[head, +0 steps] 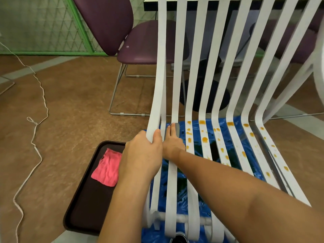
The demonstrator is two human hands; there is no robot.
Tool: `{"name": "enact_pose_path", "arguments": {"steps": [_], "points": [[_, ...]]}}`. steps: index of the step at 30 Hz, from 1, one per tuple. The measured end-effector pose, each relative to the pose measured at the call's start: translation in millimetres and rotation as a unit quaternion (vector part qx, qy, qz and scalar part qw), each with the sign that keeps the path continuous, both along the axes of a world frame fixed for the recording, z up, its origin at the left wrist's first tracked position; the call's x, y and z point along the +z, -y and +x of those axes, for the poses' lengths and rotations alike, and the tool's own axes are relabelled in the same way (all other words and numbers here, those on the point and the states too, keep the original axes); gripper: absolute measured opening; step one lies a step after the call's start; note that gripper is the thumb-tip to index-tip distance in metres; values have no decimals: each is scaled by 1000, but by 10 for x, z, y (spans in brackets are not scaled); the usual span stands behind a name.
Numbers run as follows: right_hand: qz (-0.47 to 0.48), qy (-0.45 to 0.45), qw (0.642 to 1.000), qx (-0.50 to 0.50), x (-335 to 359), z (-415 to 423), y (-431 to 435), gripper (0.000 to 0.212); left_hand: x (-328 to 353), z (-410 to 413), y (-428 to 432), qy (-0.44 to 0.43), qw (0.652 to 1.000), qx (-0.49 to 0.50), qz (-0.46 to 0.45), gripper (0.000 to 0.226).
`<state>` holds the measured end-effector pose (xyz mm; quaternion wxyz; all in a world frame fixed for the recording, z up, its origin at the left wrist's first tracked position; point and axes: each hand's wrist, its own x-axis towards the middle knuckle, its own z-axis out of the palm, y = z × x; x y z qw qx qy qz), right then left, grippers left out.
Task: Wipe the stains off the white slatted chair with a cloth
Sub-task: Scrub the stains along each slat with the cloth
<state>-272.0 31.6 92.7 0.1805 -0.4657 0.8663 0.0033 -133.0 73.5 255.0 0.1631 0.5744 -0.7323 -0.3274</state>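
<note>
White slats make up the chair (196, 85), and they look hard and smooth, so it will not bend much when it is rubbed. It looks big but thin, so I think it is not very heavy and could slide on the shiny blue sheet (177, 232) under it. A good place to hold it is the outer slat on the left side, and that is where the left hand (142, 155) is, its fingers (157, 137) wrapped tight around that slat. The right hand (172, 144) reaches across to the second slat, with its fingers pressed down on a small grey cloth (177, 129). That cloth looks soft and floppy, so it needs flat fingers to push it along.

Orange spots (204, 139) dot the seat slats to the right, from the bend toward the front. The two left slats look clean. I think most of the wiping is not yet done.

A pink cloth (107, 168) lies on a dark tray (82, 207) on the floor, just beside the chair.
</note>
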Motion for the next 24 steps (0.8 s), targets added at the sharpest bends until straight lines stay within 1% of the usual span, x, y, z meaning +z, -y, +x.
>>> {"name": "enact_pose_path", "arguments": {"steps": [2,5,7,9,11,13,15,17,19,22,23,24], "points": [[-7,2,1000,16,17,134,-199,89,2,-1,-12,7,1000,6,-7,43],[-43,51,998,-12,35,357,-474,92,-9,0,-20,-6,999,25,-24,44],[-43,38,998,0,67,523,-689,90,27,12,-70,-11,998,35,-42,43],[-46,-2,998,36,61,683,-899,87,48,28,-118,-17,997,47,-60,42],[-38,-20,997,63,108,819,-1095,82,66,33,-166,-23,995,62,-71,40],[-44,13,997,63,153,948,-1284,82,73,39,-192,-18,993,79,-81,39],[-80,82,993,30,169,1049,-1475,91,102,45,-233,-5,991,93,-95,39],[-121,147,982,1,127,1149,-1653,96,143,44,-286,10,989,101,-103,39],[-139,175,974,-24,83,1254,-1789,100,170,36,-306,24,988,105,-106,38],[-108,148,982,-35,168,1383,-1957,101,198,15,-321,37,989,95,-108,38],[-97,122,988,-19,189,1431,-2011,99,191,16,-323,38,989,93,-105,38],[-112,97,989,5,176,1486,-2070,98,201,16,-337,39,990,91,-104,38]]}}
